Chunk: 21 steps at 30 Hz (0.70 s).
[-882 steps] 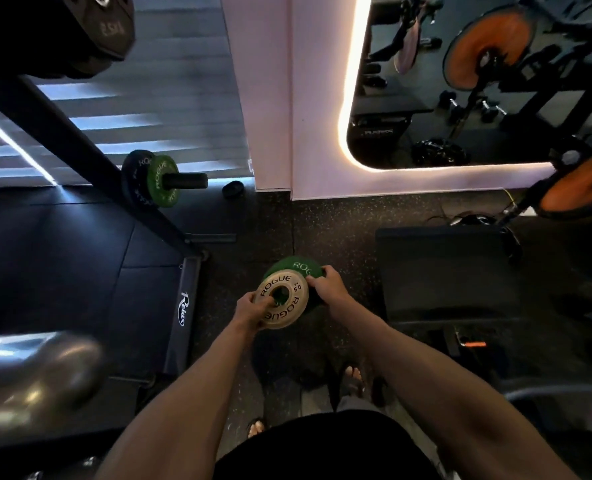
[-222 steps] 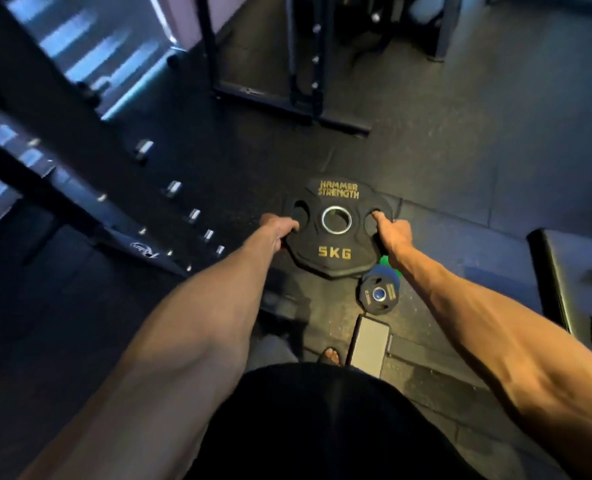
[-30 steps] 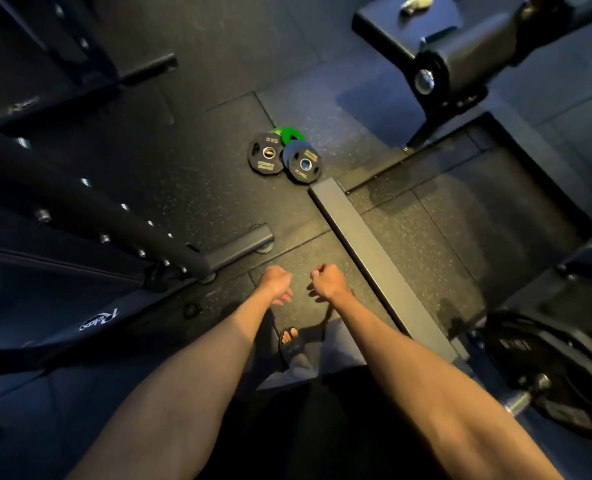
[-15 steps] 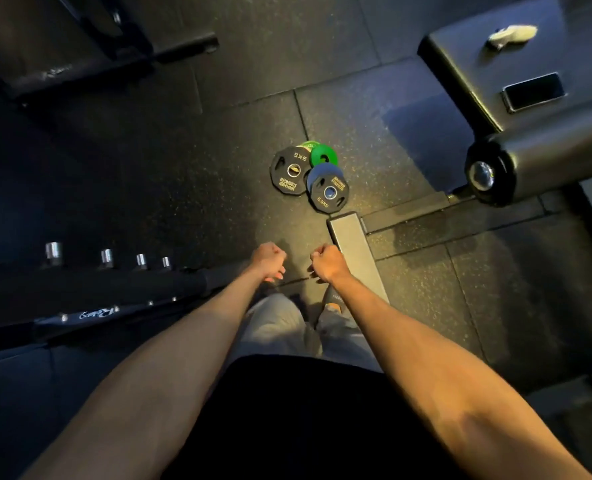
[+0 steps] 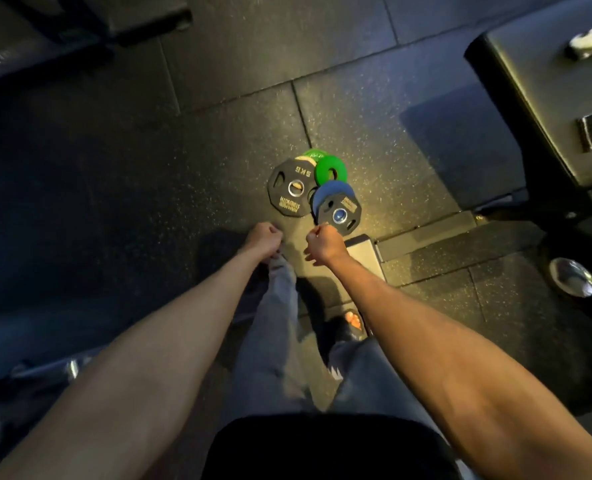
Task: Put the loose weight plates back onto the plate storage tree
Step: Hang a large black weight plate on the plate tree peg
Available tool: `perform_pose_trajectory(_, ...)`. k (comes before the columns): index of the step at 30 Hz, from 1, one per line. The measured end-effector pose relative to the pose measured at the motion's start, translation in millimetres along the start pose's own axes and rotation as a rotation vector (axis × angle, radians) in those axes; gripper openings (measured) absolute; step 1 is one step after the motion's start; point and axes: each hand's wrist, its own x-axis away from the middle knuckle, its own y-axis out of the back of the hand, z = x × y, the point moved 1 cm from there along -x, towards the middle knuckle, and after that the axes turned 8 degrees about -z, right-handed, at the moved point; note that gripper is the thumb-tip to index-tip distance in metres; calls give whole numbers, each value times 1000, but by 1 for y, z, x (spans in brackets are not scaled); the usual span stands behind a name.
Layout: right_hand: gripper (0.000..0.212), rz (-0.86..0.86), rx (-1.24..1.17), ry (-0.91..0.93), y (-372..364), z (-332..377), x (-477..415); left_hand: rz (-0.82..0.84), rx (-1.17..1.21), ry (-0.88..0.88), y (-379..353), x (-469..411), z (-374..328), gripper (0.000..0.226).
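top: black | trousers: grey | arms: bare, no sleeves

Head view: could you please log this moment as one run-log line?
left hand: closed, empty | right hand: closed, empty | plates: loose on floor, overlapping, ahead of hands | stage: approaching, no grip yet

You have a loose cluster flat on the floor at 12 o'clock: black 5KG plate overlapping a pale disc, green plate at its 2 o'clock, small black plate atop a blue plate at 4 o'clock.
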Motion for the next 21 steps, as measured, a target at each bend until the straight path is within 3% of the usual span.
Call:
perform_pose_trajectory(5,29,-99,-118,-121,-43,27,-100,24,-59,-21,26,-116,-25,20)
perform_pose_trajectory(15,30,-134,-368,-359,-118,-8,-252,66,-162,-103,-7,-283,-39,18)
perform_pose_trajectory(21,13,-177,-550,-595,-165,-25,-309,149,-250,-128,-43,-361,-14,16)
